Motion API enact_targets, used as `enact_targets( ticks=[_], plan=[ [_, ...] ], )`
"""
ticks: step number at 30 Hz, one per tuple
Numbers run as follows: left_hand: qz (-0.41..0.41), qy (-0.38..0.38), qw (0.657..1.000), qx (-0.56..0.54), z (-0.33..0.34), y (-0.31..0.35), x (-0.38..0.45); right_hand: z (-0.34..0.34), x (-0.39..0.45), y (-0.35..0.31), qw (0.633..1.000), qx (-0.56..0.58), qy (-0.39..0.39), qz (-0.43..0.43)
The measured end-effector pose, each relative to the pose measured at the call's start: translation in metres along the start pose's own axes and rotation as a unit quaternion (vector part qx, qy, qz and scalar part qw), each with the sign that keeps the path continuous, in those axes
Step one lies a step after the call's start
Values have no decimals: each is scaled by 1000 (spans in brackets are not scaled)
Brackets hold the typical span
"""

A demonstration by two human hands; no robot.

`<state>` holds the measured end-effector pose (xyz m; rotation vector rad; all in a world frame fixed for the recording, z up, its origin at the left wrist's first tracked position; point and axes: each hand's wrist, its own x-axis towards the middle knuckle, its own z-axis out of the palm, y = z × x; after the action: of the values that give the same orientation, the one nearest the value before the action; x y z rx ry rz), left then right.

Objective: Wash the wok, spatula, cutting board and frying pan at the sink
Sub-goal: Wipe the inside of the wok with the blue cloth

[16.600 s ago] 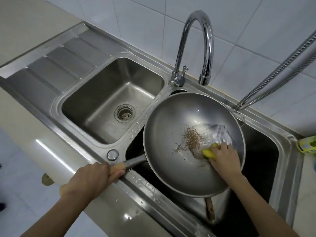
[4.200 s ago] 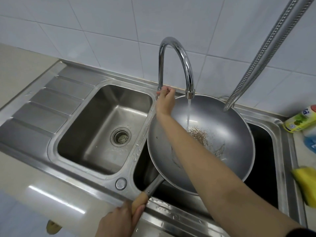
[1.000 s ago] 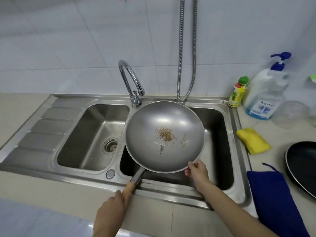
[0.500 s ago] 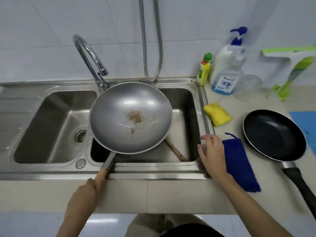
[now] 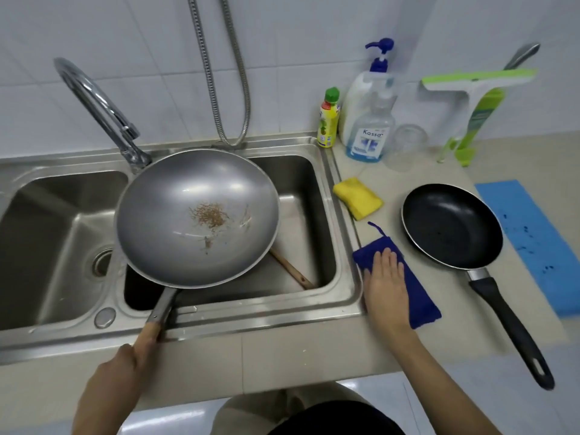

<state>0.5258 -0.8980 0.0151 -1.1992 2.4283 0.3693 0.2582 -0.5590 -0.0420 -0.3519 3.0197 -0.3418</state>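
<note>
The grey wok (image 5: 175, 202), with a brown stain in its middle, hangs over the right basin of the steel sink (image 5: 340, 277). My left hand (image 5: 131, 362) grips its wooden handle at the counter's front edge. My right hand (image 5: 386, 287) lies flat, fingers straight, on a dark blue cloth (image 5: 420, 296) just right of the sink. Under the wok a wooden spatula handle (image 5: 292, 273) sticks out in the right basin. The black frying pan (image 5: 452, 226) sits on the counter to the right. A blue cutting board (image 5: 530, 240) lies at the far right.
A yellow sponge (image 5: 357, 197) lies beside the sink rim. Soap bottles (image 5: 370, 120), a small yellow bottle (image 5: 329, 119) and a clear glass (image 5: 406, 146) stand by the wall, with a green squeegee (image 5: 480, 98) further right. The faucet (image 5: 100, 108) arches at the back; a metal hose (image 5: 232, 89) hangs down.
My right hand has moved right from the sink's edge onto the blue cloth. The wok stays over the right basin, held by my left hand.
</note>
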Motion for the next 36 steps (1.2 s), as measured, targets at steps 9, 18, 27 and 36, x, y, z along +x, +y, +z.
enact_targets(
  ticks=[9, 18, 27, 36],
  plan=[
    [15, -8, 1000, 1, -11, 13, -12, -56, -9, -72, 653, 709, 8, 266],
    [-39, -36, 995, -82, -24, 24, -12, -22, 58, -221, 753, 633, -181, -3],
    [-68, -23, 988, -133, -19, 18, 0, 73, 86, -277, 740, 103, -476, -463],
    [-82, -39, 986, -142, -22, 11, 7, 104, 84, -272, 787, -59, -397, -468]
  ],
)
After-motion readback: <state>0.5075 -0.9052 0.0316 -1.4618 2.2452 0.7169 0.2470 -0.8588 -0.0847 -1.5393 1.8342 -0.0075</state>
